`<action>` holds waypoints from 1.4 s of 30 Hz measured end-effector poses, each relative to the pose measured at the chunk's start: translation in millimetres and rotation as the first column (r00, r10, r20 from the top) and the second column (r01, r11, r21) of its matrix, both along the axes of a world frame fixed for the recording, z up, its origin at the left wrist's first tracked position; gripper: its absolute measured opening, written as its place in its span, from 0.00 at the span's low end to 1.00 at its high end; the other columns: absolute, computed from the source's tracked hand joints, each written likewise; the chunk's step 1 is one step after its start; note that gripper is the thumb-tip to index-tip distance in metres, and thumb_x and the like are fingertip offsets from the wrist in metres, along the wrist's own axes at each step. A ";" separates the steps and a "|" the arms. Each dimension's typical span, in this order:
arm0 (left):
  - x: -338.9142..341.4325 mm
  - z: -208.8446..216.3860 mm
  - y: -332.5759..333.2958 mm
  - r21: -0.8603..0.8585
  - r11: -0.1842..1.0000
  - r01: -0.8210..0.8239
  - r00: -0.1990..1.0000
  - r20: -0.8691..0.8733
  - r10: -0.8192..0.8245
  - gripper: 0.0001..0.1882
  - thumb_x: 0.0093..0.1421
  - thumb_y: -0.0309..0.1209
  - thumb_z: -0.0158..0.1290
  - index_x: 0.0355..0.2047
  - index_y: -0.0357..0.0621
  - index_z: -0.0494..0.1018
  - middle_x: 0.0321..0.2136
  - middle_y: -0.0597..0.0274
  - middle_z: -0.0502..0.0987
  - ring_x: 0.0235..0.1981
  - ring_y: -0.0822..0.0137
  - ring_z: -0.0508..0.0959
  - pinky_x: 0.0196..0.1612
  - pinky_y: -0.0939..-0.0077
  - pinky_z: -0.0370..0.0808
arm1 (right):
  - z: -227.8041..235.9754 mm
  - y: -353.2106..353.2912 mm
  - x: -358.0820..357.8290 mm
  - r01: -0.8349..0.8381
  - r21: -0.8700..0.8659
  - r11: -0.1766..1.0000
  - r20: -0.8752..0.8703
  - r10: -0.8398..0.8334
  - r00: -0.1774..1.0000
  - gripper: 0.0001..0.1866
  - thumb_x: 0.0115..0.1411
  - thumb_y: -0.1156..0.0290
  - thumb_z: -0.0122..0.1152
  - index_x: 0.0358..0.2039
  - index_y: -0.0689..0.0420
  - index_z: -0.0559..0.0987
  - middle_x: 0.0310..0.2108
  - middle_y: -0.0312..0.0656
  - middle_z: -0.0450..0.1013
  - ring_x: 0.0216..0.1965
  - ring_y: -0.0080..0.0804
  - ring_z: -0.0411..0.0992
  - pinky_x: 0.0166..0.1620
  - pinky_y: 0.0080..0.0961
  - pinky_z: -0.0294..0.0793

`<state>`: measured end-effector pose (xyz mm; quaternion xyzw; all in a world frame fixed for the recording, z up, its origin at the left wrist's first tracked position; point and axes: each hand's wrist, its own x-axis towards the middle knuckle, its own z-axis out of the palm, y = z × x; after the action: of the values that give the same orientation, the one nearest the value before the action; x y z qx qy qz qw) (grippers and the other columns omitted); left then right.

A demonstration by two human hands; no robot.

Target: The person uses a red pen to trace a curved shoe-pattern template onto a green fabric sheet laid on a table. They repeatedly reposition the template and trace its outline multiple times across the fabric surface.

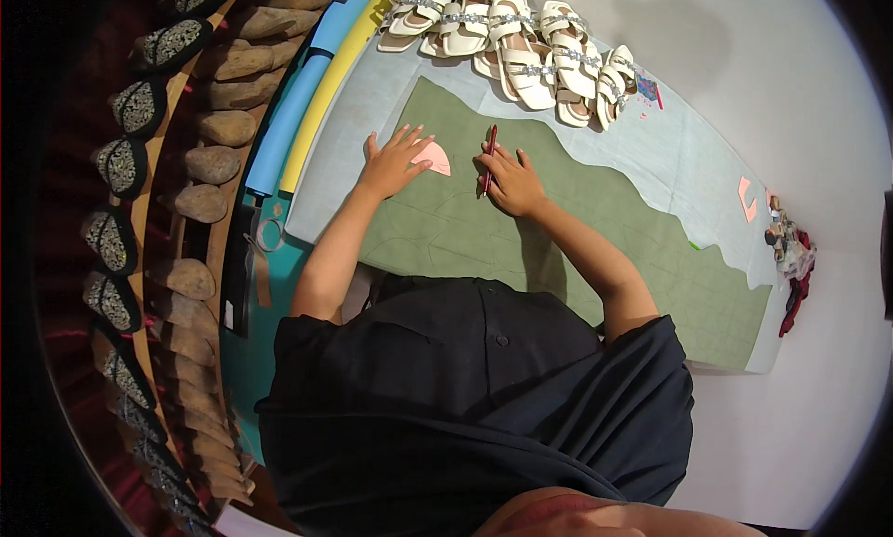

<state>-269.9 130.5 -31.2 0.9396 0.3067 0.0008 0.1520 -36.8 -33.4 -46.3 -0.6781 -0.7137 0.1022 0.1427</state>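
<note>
A wide sheet of olive-green material lies spread before me, with faint outlines drawn over it and a wavy far edge. My left hand rests flat near its left end, fingers spread, with some fingers over the edge of a small pink fan-shaped template. Held in my right hand is a dark red pen, its body upright in the picture along the curled fingers. The pen and the template are a short gap apart. Whether the pen's tip touches the sheet, I cannot tell.
Several white strappy sandals line the table's far edge. Blue and yellow rolls lie at the left, beside racks of wooden shoe lasts and dark glittery shoes. Another pink template lies right on the pale table covering.
</note>
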 end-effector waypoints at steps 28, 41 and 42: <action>-2.8 -4.7 -32.8 0.112 0.990 -0.084 0.993 0.089 0.074 0.25 0.68 0.45 0.39 0.64 0.61 0.58 0.66 0.66 0.57 0.67 0.62 0.56 0.60 0.29 0.40 | 3.9 4.4 -5.0 0.016 0.016 1.000 -0.068 -0.015 0.998 0.21 0.63 0.57 0.48 0.56 0.47 0.65 0.62 0.41 0.61 0.66 0.40 0.55 0.63 0.60 0.48; -39.4 -11.8 -21.2 0.027 0.962 -0.272 0.953 0.146 0.266 0.18 0.66 0.39 0.43 0.55 0.70 0.71 0.63 0.63 0.62 0.67 0.60 0.56 0.58 0.25 0.37 | -5.0 28.4 -39.6 -0.128 0.049 0.991 -0.190 0.135 0.972 0.17 0.60 0.65 0.54 0.50 0.43 0.68 0.58 0.34 0.67 0.63 0.43 0.59 0.61 0.60 0.49; -40.7 -13.8 -21.2 0.035 0.962 -0.271 0.952 0.159 0.262 0.17 0.66 0.39 0.44 0.54 0.70 0.72 0.62 0.63 0.63 0.66 0.61 0.57 0.58 0.25 0.38 | -3.3 28.2 -40.2 -0.129 0.054 0.990 -0.193 0.137 0.972 0.16 0.60 0.66 0.54 0.50 0.42 0.69 0.58 0.34 0.67 0.63 0.43 0.59 0.61 0.60 0.48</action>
<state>-310.6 109.3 -45.0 0.8907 0.4179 0.1019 0.1469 -77.1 -5.2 -49.5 -0.6125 -0.7418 0.1632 0.2189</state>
